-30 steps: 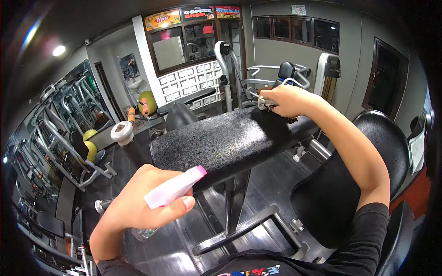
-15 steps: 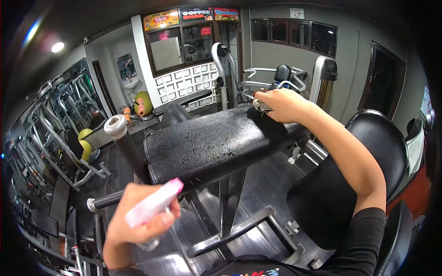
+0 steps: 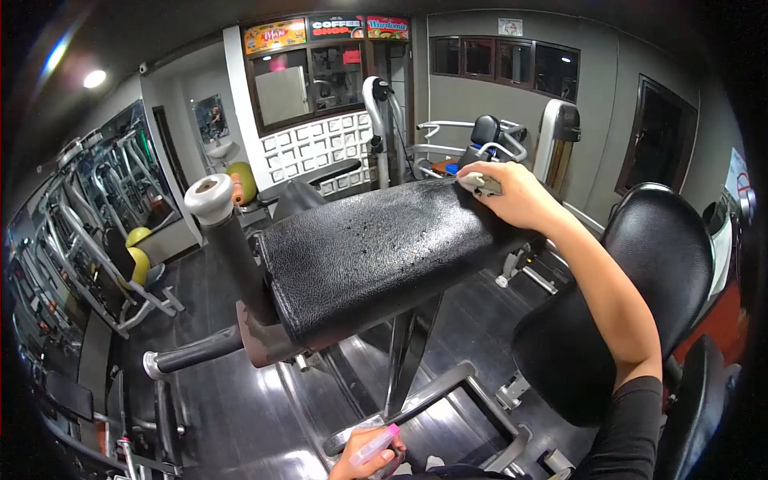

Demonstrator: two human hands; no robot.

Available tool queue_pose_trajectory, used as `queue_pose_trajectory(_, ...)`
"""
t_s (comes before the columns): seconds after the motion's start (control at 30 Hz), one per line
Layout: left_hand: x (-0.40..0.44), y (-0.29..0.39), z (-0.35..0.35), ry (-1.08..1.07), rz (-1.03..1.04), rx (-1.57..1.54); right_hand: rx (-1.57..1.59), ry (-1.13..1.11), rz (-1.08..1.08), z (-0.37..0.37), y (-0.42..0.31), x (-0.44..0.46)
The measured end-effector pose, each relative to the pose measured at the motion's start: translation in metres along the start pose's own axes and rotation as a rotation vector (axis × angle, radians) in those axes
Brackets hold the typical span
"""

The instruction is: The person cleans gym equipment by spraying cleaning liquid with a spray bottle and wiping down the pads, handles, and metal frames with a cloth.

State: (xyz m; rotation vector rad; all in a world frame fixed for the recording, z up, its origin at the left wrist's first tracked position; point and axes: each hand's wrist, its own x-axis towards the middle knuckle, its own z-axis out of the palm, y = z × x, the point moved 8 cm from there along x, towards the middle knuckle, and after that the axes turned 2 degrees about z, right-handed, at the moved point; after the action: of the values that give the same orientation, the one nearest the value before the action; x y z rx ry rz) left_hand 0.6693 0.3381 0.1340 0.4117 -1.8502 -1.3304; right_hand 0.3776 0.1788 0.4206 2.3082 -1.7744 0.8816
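A black padded bench cushion point(image 3: 352, 248) stretches across the middle, with wet droplets scattered over its top. My right hand point(image 3: 518, 194) is at the pad's far right end, its fingers closed on a small greyish-white cloth point(image 3: 482, 183) against the surface. Low at the bottom of the view, my left hand point(image 3: 358, 458) grips a spray bottle point(image 3: 374, 446) with a white body and pink tip. That bottle is well below the pad, and its lower part is hidden by the hand and the frame edge.
A padded handle with a silver end cap point(image 3: 210, 200) rises at the pad's left end. On the right stands a black seat back point(image 3: 656, 256). The machine's metal frame point(image 3: 448, 384) lies on the dark floor below. More gym machines point(image 3: 120, 232) line the left side.
My left hand has dropped down and to the right with the spray bottle, away from the pad's left end. My right hand and the cloth have shifted slightly right along the pad.
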Motion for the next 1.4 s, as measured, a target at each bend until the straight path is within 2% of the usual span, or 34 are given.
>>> queue_pose_trajectory(0.03, -0.006, 0.0, 0.0, -0.005, 0.003, -0.013, 0.09, -0.083, 0.001, -0.004, -0.015, -0.006)
queue_pose_trajectory(0.13, -0.021, 0.001, -0.003, 0.01, -0.054, -0.018, 0.147, -0.104, -0.076, -0.005, -0.03, -0.026)
queue_pose_trajectory(0.2, -0.028, 0.012, -0.007, -0.006, -0.008, 0.062, 0.184, 0.083, -0.085, -0.011, -0.016, -0.038)
queue_pose_trajectory(0.27, -0.03, 0.029, -0.01, -0.023, 0.092, 0.171, 0.175, 0.093, 0.006, -0.009, -0.008, -0.041)
queue_pose_trajectory(0.37, -0.044, 0.027, -0.014, -0.006, 0.129, 0.094, 0.085, 0.156, 0.009, -0.007, -0.026, -0.041)
queue_pose_trajectory(0.47, -0.057, 0.008, -0.008, -0.054, 0.077, 0.091, 0.049, 0.246, -0.003, -0.002, -0.038, -0.044)
queue_pose_trajectory(0.5, -0.057, 0.003, -0.004, -0.061, 0.051, 0.088, 0.077, 0.263, -0.027, 0.0, -0.049, -0.045)
queue_pose_trajectory(0.63, -0.056, -0.03, 0.009, -0.093, 0.006, 0.07, 0.184, 0.138, -0.43, 0.02, -0.139, -0.049)
queue_pose_trajectory(0.7, -0.032, -0.021, 0.017, -0.137, 0.077, 0.095, 0.232, 0.126, -0.457, 0.023, -0.146, -0.05)
queue_pose_trajectory(0.77, -0.012, 0.001, 0.03, -0.254, 0.181, 0.23, 0.201, 0.109, -0.417, 0.016, -0.126, -0.049)
queue_pose_trajectory(0.83, 0.001, 0.005, 0.031, -0.274, 0.179, 0.177, 0.1, 0.149, -0.207, 0.006, -0.078, -0.05)
queue_pose_trajectory(0.87, 0.008, 0.015, 0.029, -0.24, 0.25, 0.159, 0.14, 0.184, -0.138, 0.0, -0.046, -0.05)
queue_pose_trajectory(0.9, 0.011, 0.024, 0.026, -0.197, 0.325, 0.14, -0.01, 0.27, -0.061, -0.007, -0.02, -0.052)
queue_pose_trajectory(0.93, 0.011, 0.023, 0.024, -0.189, 0.33, 0.132, 0.133, 0.263, 0.012, -0.01, -0.004, -0.046)
queue_pose_trajectory(0.97, 0.01, 0.021, 0.024, -0.183, 0.329, 0.127, 0.109, 0.288, 0.082, -0.009, 0.007, -0.041)
queue_pose_trajectory(1.03, 0.007, 0.017, 0.02, -0.149, 0.291, 0.07, -0.092, 0.283, 0.044, -0.001, -0.015, -0.023)
queue_pose_trajectory(1.1, 0.004, 0.012, 0.022, -0.17, 0.251, 0.062, 0.141, 0.173, -0.051, 0.018, -0.063, -0.012)
queue_pose_trajectory(1.17, 0.007, 0.011, 0.028, -0.186, 0.218, 0.032, 0.198, 0.098, -0.254, 0.029, -0.142, -0.028)
queue_pose_trajectory(1.23, 0.011, 0.012, 0.032, -0.175, 0.243, 0.033, 0.24, 0.175, -0.556, 0.028, -0.185, -0.057)
queue_pose_trajectory(1.33, 0.01, 0.018, 0.027, -0.176, 0.301, 0.179, 0.183, 0.281, -0.599, 0.022, -0.16, -0.077)
queue_pose_trajectory(1.4, 0.001, 0.013, 0.016, -0.149, 0.263, 0.172, 0.036, 0.401, -0.381, 0.016, -0.112, -0.08)
